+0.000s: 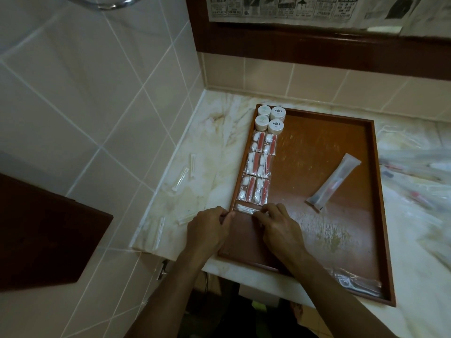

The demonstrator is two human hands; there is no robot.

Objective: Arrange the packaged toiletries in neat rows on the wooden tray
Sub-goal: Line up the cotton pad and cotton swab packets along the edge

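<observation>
Nearest, a clear packet point(353, 281) lies in the wooden tray point(380, 215) by its near rim. Both hands meet at the tray's left edge: the left hand point(207, 230) and right hand point(280, 228) each pinch an end of a slim white packet point(247, 209) lying crosswise. Beyond it run two columns of red-and-white sachets point(258, 167), then four round jars point(269, 118) in the far corner. A wrapped toothbrush point(334, 181) lies askew mid-tray. Loose slim packets point(180, 179) scatter the tabletop point(219, 142) on the left.
</observation>
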